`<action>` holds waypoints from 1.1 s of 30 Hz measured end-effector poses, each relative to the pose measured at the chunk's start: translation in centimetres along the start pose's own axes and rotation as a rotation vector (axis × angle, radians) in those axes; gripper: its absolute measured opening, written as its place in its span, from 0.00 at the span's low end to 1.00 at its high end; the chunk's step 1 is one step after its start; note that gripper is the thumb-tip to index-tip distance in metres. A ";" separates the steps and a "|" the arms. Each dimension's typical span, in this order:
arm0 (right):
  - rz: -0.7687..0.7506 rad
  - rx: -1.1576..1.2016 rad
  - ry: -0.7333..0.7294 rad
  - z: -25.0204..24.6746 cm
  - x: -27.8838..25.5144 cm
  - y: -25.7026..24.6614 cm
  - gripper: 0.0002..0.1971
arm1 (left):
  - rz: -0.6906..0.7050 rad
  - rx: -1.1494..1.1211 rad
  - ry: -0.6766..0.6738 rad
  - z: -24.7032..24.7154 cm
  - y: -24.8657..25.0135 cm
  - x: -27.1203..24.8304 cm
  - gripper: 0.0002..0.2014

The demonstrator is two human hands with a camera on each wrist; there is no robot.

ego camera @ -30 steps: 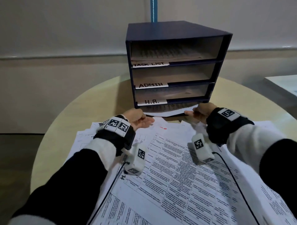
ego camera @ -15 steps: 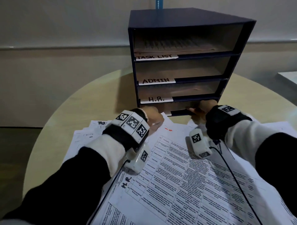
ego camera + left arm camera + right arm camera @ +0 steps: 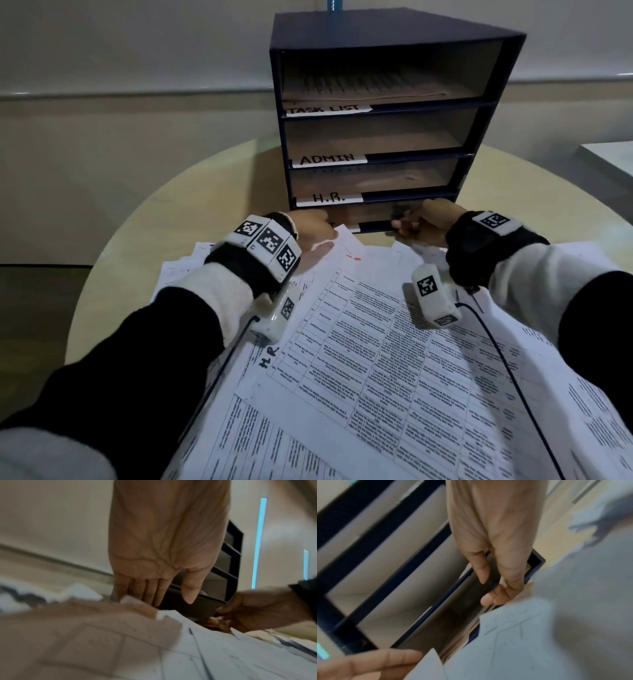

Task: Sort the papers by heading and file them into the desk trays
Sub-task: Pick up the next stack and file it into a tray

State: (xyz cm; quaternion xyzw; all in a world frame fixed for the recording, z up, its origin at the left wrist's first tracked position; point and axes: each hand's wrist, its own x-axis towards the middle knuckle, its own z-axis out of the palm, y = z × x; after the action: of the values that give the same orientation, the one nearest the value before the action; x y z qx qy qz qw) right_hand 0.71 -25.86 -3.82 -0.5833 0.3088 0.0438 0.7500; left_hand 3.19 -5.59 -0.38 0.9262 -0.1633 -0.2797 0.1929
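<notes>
Tucking papers into the bottom tray

My left hand (image 3: 310, 228) lies flat, fingers straight; my right hand (image 3: 423, 222) pinches the sheets' edge inside the bottom slot (image 3: 373, 214) just ahead. Loose papers (image 3: 376, 359) under my wrists could catch, so the filed edge may buckle.

Dim, soft light; blurred wrist views

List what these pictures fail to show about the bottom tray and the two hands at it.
- Bottom tray label: head view, covered by the left hand and a loose sheet's corner.
- Heading of the papers inside: right wrist view, too dark and blurred.
- Right hand fingers: reach into the slot; blur hides whether they pinch paper.
- Left hand's contact with the tray: left wrist view, blurred.
</notes>
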 end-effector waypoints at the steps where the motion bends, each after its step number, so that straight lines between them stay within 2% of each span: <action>1: -0.025 -0.040 -0.012 -0.1 -0.7 -0.1 0.09 | 0.027 0.041 0.013 -0.2 0.1 -0.6 0.20; 5: -0.163 -0.473 -0.119 -0.1 -4.6 0.0 0.09 | 0.073 0.101 0.071 -0.7 -0.1 -2.8 0.09; 9: -0.153 -0.889 -0.245 -0.1 -8.5 1.4 0.05 | -0.008 -0.038 0.058 0.0 -0.8 -4.8 0.10; 12: -0.157 -1.203 -0.221 -0.1 -10.5 2.4 0.21 | -0.076 -0.055 0.002 0.8 -2.0 -6.2 0.12; 14: -0.142 -1.271 -0.207 -0.2 -11.4 3.0 0.32 | -0.119 0.003 -0.037 1.6 -2.7 -7.2 0.11; 16: -0.133 -1.393 -0.209 -0.2 -12.1 3.5 0.41 | -0.135 0.101 -0.054 2.3 -3.2 -8.1 0.21; 17: -0.147 -1.483 -0.199 -0.2 -12.2 3.7 0.45 | -0.131 0.166 -0.069 2.6 -3.3 -8.5 0.23; 19: -0.196 -1.611 -0.174 -0.2 -12.5 4.3 0.47 | -0.109 0.267 -0.083 2.9 -3.3 -9.2 0.18; 21: -0.226 -1.608 -0.158 -0.4 -12.5 4.7 0.46 | -0.104 0.301 -0.085 3.2 -3.3 -9.9 0.16; 24: -0.256 -1.518 -0.154 -0.9 -12.6 5.1 0.44 | -0.036 0.236 -0.048 3.6 -3.6 -10.1 0.15; 26: -0.294 -1.473 -0.157 -1.3 -12.6 5.2 0.35 | 0.057 0.144 0.004 3.7 -3.5 -10.2 0.08; 28: -0.342 -1.370 -0.137 -1.7 -12.4 5.0 0.25 | 0.158 0.028 0.104 3.4 -3.3 -10.2 0.03; 31: -0.392 -1.115 -0.080 -2.7 -11.6 4.2 0.17 | 0.273 -0.163 0.300 2.7 -2.5 -10.1 0.04; 33: -0.354 -0.957 -0.073 -3.5 -11.2 3.9 0.07 | 0.297 -0.244 0.461 2.2 -2.0 -9.9 0.06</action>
State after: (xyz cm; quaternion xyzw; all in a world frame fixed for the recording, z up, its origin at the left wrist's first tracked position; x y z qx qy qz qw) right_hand -11.41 -24.44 -1.84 -0.9029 0.1242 0.0729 0.4051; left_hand -5.57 -0.32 1.51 0.9013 -0.2140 -0.0483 0.3734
